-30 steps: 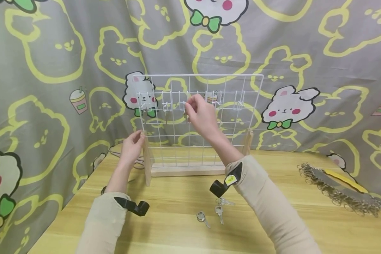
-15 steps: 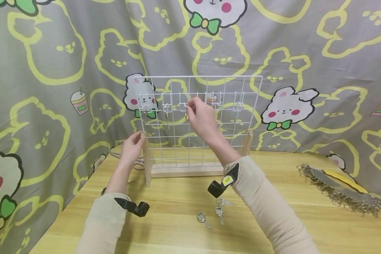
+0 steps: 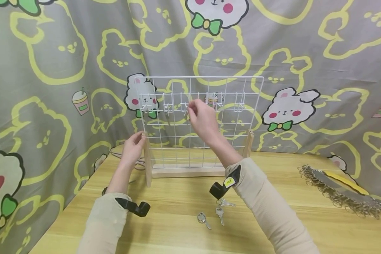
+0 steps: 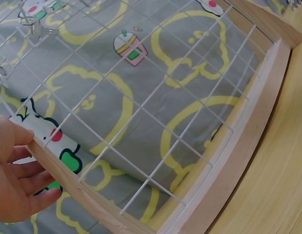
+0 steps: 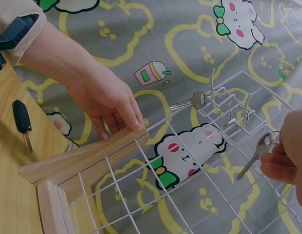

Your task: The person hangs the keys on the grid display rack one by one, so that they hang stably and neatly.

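Observation:
A white wire grid rack stands upright in a wooden base (image 3: 188, 171), with several white hooks along its upper part. My left hand (image 3: 133, 148) pinches the top of the rack's left wooden post (image 4: 68, 180) between thumb and fingers. Up at the hooks, my right hand (image 3: 204, 120) pinches the ring of a silver key (image 5: 253, 156), whose blade points down. Whether that ring touches a hook is hidden by my fingers. Another key (image 5: 197, 101) hangs from a hook at the rack's left end. On the table lie a key with a ring (image 3: 201, 218) and two more keys (image 3: 220, 213).
Scissors (image 3: 139, 163) lie behind the left post. A black-headed car key (image 5: 22, 119) rests on the table by my left forearm. Far right is a bunch of metal rings with a yellow strip (image 3: 346, 181). A patterned grey curtain (image 3: 282, 70) hangs behind the table.
Both hands stay almost in place. My right hand shifts only slightly at the hooks, and the left keeps its hold on the post.

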A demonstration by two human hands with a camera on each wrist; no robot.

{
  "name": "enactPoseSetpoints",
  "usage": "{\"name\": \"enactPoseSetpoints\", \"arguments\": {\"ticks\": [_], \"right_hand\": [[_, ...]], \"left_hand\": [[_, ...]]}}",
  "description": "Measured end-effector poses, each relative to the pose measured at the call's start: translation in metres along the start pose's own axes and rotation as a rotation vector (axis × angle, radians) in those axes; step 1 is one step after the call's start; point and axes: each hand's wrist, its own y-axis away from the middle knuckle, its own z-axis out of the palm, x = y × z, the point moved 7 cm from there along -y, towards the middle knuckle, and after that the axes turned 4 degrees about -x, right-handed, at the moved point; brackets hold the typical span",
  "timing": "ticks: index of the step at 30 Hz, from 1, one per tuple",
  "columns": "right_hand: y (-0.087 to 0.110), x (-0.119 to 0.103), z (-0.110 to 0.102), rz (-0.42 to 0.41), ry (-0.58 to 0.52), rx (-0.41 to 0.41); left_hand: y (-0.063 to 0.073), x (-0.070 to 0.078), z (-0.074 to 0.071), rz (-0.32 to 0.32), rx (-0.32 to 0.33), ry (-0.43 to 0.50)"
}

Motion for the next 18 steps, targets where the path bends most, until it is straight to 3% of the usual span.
{"name": "enactPoseSetpoints", "arguments": {"ticks": [7, 18], "right_hand": [[0.006, 0.001, -0.002, -0.037, -0.020, -0.005], [0.032, 0.016, 0.000, -0.088, -0.020, -0.098]], "left_hand": [[0.000, 0.000, 0.000, 0.006, 0.004, 0.004], [0.001, 0.001, 0.000, 0.000, 0.008, 0.008]]}}
